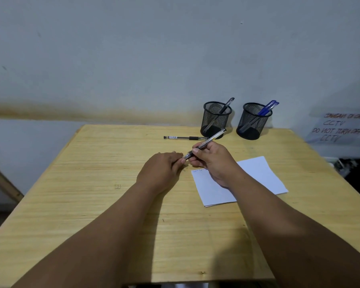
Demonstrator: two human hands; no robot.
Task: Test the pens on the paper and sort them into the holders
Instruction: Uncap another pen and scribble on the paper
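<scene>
On the wooden tabletop [104, 204] the left hand [160, 171] lies knuckles up, with the forearm coming from the lower left. Its fingers are curled, and the fingertips [182, 160] pinch the lower end of a clear pen [211, 139], so the grip of this hand is narrow and closed on the pen tip or cap; which of the two, I cannot tell. Behind the hands, a black pen [185, 138] lies flat on the tabletop, apart from both hands. The right hand [213, 163] holds the barrel of the clear pen between thumb and fingers, its grip closed around it. The pen is tilted, its upper end pointing up and right toward the holders. The right wrist is above the white paper [260, 173]. At the back stand two black mesh holders: the left holder [216, 120] contains one dark pen, the right holder [253, 121] contains blue pens [268, 108].
</scene>
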